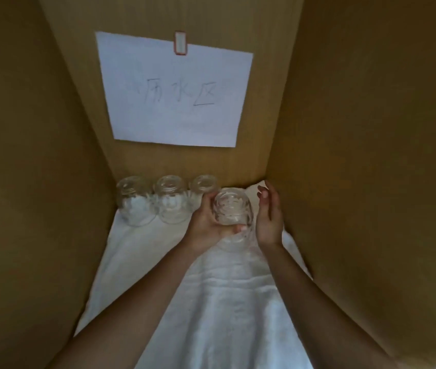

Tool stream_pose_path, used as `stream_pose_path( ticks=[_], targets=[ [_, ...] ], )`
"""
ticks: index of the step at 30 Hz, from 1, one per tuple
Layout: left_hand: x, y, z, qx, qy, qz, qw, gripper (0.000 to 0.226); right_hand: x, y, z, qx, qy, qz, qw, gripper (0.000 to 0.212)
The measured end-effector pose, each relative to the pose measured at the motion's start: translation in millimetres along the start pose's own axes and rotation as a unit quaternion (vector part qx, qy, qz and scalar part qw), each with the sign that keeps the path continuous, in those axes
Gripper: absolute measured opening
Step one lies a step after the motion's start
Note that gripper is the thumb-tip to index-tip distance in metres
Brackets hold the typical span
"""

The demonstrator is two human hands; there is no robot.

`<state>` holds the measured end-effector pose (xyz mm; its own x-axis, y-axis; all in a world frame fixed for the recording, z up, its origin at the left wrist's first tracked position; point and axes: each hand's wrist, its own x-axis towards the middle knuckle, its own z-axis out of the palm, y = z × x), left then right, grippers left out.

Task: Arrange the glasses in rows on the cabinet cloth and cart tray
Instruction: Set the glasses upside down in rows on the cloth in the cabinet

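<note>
The upturned glass (231, 207) sits in the left hand (206, 219), whose fingers curl round its near side. It seems to hang just above the white cloth (211, 302), though blur leaves that unsure. The right hand (269, 217) stands flat and straight-fingered just beside it. To its left, three glasses (170, 201) stand bottom-up in a row along the back of the wooden cabinet (358, 129), under a handwritten sheet of paper (174, 89).
</note>
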<state>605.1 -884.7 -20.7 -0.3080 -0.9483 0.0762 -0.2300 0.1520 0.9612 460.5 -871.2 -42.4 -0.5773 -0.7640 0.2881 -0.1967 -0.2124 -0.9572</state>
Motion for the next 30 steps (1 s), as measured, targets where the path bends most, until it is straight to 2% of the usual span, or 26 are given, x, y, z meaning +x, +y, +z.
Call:
stream_pose_path(
  ticks=[3,5,7,9,10,12,13,14,17,20,22,24,25,27,29,30],
  targets=[
    [13,7,22,-0.033,-0.033,0.006,0.999,0.091,-11,-9,-26,-0.033,-0.101,-0.061,0.992,0.062],
    [21,9,29,-0.056,-0.061,-0.007,0.997,0.099,-14,-7,-37,-0.069,-0.124,-0.078,0.987,0.082],
    [29,11,32,-0.06,-0.094,-0.013,0.994,0.105,-14,-9,-46,-0.091,-0.132,-0.064,0.985,0.083],
    [38,12,33,-0.05,-0.119,-0.013,0.992,0.105,-14,-9,-54,-0.095,-0.15,-0.035,0.984,0.071],
    [43,13,33,-0.041,-0.125,-0.017,0.991,0.099,-15,-7,-57,-0.099,-0.157,-0.029,0.982,0.068],
    [49,17,36,-0.065,-0.116,-0.031,0.991,0.07,-18,-1,-61,-0.131,-0.166,-0.022,0.977,0.068],
    [50,20,38,-0.095,-0.1,-0.037,0.99,0.057,-19,2,-61,-0.157,-0.169,-0.023,0.973,0.075],
    [50,25,41,-0.113,-0.087,-0.037,0.989,0.053,-20,4,-59,-0.184,-0.168,-0.03,0.968,0.085],
    [55,25,44,-0.1,-0.07,-0.036,0.992,0.078,-12,3,-43,-0.23,-0.123,-0.053,0.964,0.107],
    [58,22,37,-0.017,-0.095,-0.027,0.995,0.088,4,-4,-30,-0.265,-0.103,-0.043,0.958,0.113],
    [61,26,27,0.03,-0.11,-0.006,0.993,0.076,14,-2,-24,-0.265,-0.11,-0.041,0.957,0.108],
    [66,24,12,0.137,-0.075,0.061,0.986,0.063,24,3,-17,-0.251,-0.104,-0.035,0.962,0.104],
    [72,16,4,0.224,-0.032,0.097,0.969,0.069,29,5,-14,-0.239,-0.105,-0.021,0.965,0.102],
    [71,-2,-12,0.407,0.034,0.112,0.906,0.076,36,10,-11,-0.203,-0.12,0.021,0.972,0.098],
    [67,-31,-22,0.5,0.02,0.087,0.862,0.077,40,18,-10,-0.189,-0.157,0.053,0.968,0.092],
    [63,-41,-24,0.51,0.008,0.084,0.856,0.078,40,22,-9,-0.192,-0.174,0.063,0.964,0.092]
  ],
)
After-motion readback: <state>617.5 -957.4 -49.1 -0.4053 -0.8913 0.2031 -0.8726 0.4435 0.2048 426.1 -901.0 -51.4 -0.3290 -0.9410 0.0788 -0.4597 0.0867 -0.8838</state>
